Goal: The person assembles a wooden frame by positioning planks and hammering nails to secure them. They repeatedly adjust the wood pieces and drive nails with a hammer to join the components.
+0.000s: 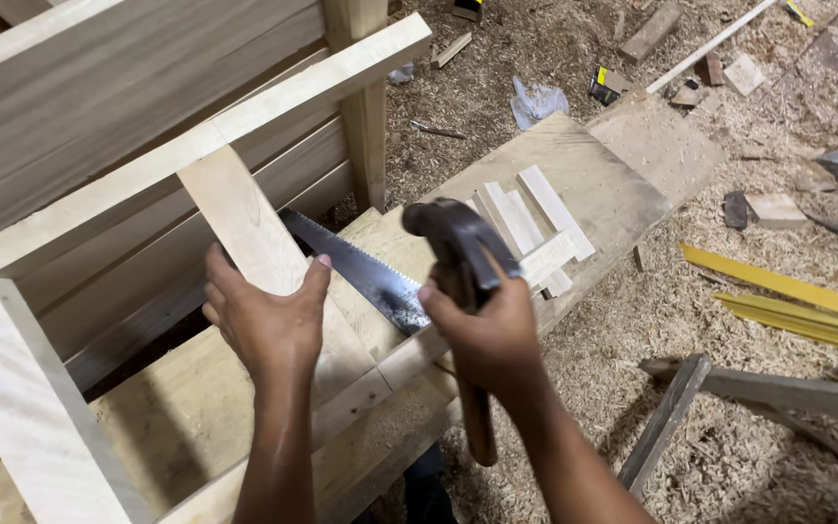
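Head view shows a pale wooden frame (147, 175) already joined, filling nine to twelve o'clock. One slanted slat (254, 243) at centre seems unfastened, though its lower joint is hidden. Left hand (264, 320) clasps that slat. Right hand (492, 335) grips a hammer (453, 238), raised; a saw (361, 272) lies between.

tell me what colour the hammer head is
Dark grey metal hammer head, seen in the head view.

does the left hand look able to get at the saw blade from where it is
Probably yes. The left hand grips the slanted wooden slat, and the saw blade lies exposed just beside its thumb, nothing covering it; the hand would have to let go first.
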